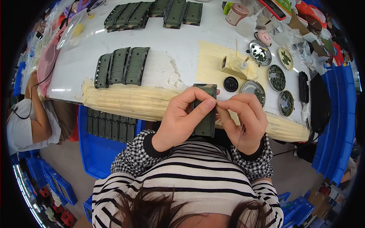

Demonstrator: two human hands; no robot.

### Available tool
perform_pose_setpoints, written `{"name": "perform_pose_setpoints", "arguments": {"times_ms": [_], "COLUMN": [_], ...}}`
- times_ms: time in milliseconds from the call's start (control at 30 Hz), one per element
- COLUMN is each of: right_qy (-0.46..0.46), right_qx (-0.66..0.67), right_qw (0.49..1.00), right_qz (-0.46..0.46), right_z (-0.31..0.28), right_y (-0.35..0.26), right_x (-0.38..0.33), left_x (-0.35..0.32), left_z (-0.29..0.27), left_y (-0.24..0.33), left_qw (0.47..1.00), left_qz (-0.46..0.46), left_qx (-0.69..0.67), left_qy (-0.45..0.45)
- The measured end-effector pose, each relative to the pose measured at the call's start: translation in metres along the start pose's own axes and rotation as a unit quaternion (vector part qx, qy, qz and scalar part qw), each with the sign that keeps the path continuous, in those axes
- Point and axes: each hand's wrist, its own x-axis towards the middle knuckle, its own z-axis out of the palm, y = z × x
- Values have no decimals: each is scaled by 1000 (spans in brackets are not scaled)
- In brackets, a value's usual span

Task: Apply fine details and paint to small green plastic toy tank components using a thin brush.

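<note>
In front of my chest, a dark green panel with a camouflage-patterned end [205, 127] hangs upright at the table's padded front edge. My left hand [184, 116] is closed around it, the thumb and index finger pinching its right edge. From the right, my right hand [245, 119] meets that edge with thumb and index fingertips pressed together. Whatever small piece lies between the fingertips is hidden. A thin rod-like tool [239, 138] rests within the curled fingers of my right hand, pointing down toward my wrist.
Similar green panels [125, 66] lie left, with more [129, 16] at the back. Shallow round dishes [276, 78] of small green pieces, a black round lid [230, 84] and a box-like container [237, 68] stand right. A blue bin [93, 159] sits below left; another person's arm [38, 117] is far left.
</note>
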Motion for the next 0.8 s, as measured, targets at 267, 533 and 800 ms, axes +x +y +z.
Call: {"name": "perform_pose_setpoints", "arguments": {"times_ms": [267, 533, 800], "right_qy": [-53, -46, -81], "right_qx": [-10, -35, -56], "right_qw": [991, 998, 994], "right_qz": [126, -17, -47], "right_z": [-15, -8, -8], "right_y": [-8, -6, -5], "right_x": [4, 20, 22], "left_x": [-2, -11, -12], "left_z": [-1, 4, 6], "left_y": [10, 8, 8], "left_qw": [998, 942, 894], "left_qz": [5, 137, 160], "left_qx": [62, 306, 417], "left_qy": [-13, 27, 21]}}
